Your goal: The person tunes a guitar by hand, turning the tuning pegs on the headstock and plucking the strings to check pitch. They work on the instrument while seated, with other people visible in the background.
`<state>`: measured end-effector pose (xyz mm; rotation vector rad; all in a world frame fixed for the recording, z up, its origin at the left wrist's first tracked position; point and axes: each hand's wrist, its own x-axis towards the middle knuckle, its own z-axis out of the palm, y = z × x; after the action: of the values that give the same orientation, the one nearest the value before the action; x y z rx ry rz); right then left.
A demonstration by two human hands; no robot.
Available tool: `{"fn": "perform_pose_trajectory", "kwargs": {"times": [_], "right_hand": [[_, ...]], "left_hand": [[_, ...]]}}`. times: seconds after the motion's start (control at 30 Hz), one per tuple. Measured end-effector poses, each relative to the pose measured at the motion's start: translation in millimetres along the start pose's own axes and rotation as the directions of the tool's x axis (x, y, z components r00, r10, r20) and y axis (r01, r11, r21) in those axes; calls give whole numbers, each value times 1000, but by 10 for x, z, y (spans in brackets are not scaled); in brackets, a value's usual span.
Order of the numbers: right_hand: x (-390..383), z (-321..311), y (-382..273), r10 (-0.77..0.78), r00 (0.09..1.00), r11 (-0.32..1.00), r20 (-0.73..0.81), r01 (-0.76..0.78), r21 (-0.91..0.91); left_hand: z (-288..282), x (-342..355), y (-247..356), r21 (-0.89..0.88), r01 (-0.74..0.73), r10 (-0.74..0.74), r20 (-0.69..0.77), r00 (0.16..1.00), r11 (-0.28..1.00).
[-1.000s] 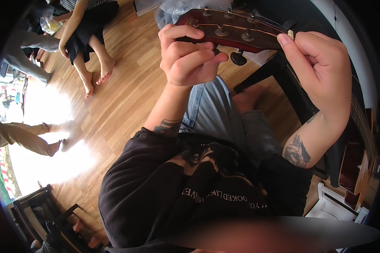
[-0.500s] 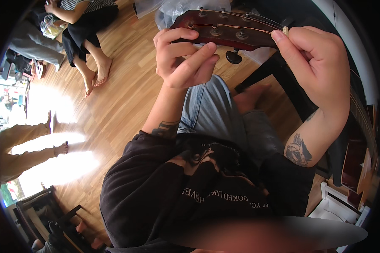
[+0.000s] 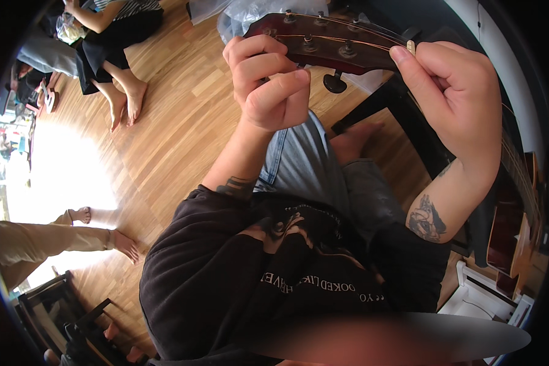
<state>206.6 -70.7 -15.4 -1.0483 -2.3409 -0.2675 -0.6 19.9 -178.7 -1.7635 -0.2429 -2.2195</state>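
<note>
At the left end of the headstock (image 3: 327, 56), the left hand (image 3: 267, 91) curls its fingers, their grip hidden; near its right end the right hand (image 3: 454, 100) pinches a string (image 3: 372, 44), likely springy and slippery, best held taut.

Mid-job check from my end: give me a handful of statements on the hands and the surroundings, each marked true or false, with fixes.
1. The left hand has its fingers at the tip end of the dark red headstock. True.
2. The right hand is far from the headstock. False: its thumb is at the other end, beside a small pale piece.
3. A black tuning button sticks out on the headstock's side nearer the wearer. True.
4. The wearer's trousers are red. False: they are blue jeans.
5. The floor has a wood-plank look. True.
</note>
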Motion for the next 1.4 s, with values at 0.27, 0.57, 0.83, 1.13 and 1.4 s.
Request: {"fn": "perform_pose_trajectory", "kwargs": {"times": [0.27, 0.57, 0.83, 1.13, 1.4], "right_hand": [[25, -23, -40, 17, 1000, 1000, 10, -17, 13], [56, -16, -22, -14, 1000, 1000, 8, 14, 16], [36, -37, -45, 11, 1000, 1000, 8, -11, 29], [-24, -155, -75, 111, 994, 990, 8, -111, 83], [-119, -304, 66, 191, 978, 981, 79, -194, 24]], "left_hand": [[-217, 120, -75, -3, -26, 26, 214, 976, 1000], [-212, 107, 14, 55, 84, -92, 183, 979, 995], [-141, 113, -14, 22, 52, -53, 62, 997, 998], [-133, 205, -13, 79, 45, -53, 98, 994, 996], [-469, 444, -175, -172, 64, -1, 343, 939, 983]]}}
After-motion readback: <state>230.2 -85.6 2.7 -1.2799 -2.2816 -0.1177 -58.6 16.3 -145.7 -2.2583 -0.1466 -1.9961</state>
